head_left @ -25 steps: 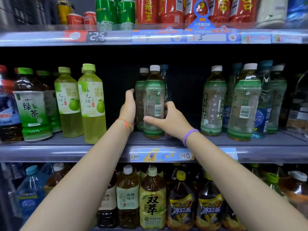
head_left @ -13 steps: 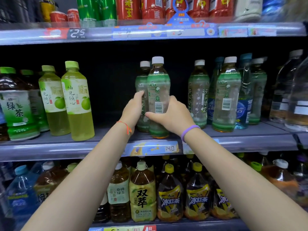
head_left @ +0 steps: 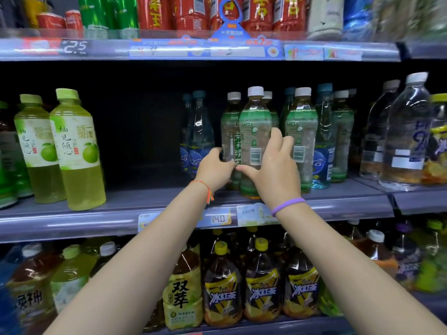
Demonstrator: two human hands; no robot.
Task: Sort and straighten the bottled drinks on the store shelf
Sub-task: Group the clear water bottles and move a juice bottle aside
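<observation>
Between the curled fingers (head_left: 278, 139) of both hands, the front jasmine tea bottle (head_left: 255, 131) stands gripped at the shelf (head_left: 96, 215) edge, and a hard shove could topple its close neighbour (head_left: 301, 131).

Clear plastic tea bottle with green label and white cap (head_left: 254, 131) stands upright at middle shelf's (head_left: 338, 197) front edge, barcode facing out, pale liquid inside. Second matching green-label bottle (head_left: 231, 131) sits just behind-left, touching it. Third matching bottle (head_left: 301, 131) stands upright just to the right, barcode out. 2 tall yellow-green pomelo drink bottles with light green caps (head_left: 75, 151) stand upright far left, well apart.
</observation>
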